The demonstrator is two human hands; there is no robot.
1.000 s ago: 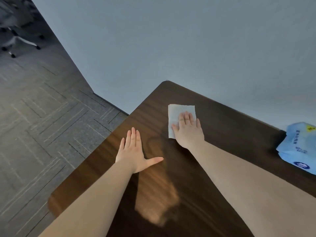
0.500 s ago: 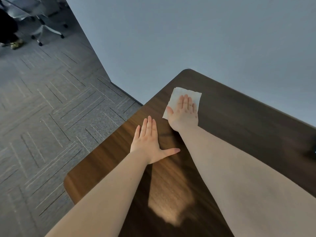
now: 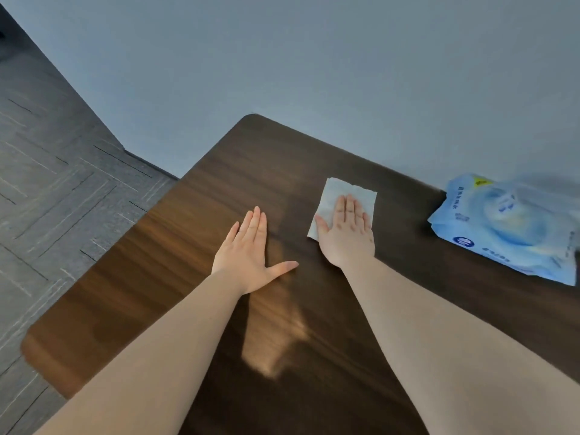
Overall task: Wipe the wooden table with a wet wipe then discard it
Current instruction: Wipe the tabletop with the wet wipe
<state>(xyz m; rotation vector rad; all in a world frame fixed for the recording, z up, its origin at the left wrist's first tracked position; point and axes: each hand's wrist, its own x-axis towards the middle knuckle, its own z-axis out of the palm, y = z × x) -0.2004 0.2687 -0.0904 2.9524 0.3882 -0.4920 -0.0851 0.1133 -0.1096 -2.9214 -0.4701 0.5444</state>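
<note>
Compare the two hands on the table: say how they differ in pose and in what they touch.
The right hand presses on the white wet wipe; the left hand lies on bare wooden table. The left hand's thumb is spread wide; the right hand's thumb stays closer in. The right hand reaches farther toward the wall. Both lie flat, palms down, fingers together.

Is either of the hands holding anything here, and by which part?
Nothing is gripped. The right hand lies flat, pressing the white wet wipe onto the dark wooden table, covering its near part. The left hand rests bare on the wood.
</note>
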